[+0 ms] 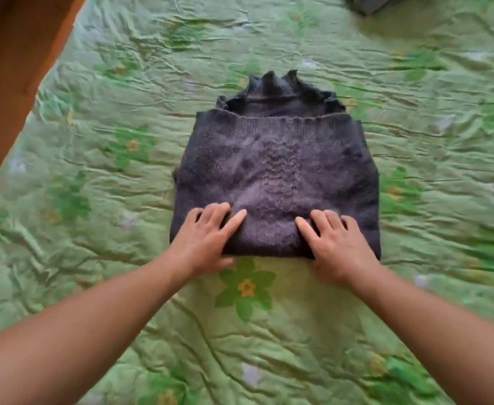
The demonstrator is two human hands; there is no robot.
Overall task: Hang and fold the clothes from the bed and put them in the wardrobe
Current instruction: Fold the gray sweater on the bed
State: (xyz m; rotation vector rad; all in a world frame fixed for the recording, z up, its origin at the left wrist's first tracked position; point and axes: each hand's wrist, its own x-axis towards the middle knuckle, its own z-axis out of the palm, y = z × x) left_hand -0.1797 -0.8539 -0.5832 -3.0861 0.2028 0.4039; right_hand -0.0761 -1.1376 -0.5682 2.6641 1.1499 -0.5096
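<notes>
A person's left hand point(207, 238) and right hand point(335, 244), fingers spread flat and holding nothing, press the near fold of a dark knitted sweater point(278, 171) lying mid-bed point(254, 331). Lifted carelessly, it may unfold. Open quilt surrounds it; the bed's edge runs at 10 o'clock, dark clothes point(368, 4) at 1 o'clock.

No legible text, label, brand, number or sign appears on the sweater point(275, 171), the bedspread point(123, 287) or any other visible surface.
</notes>
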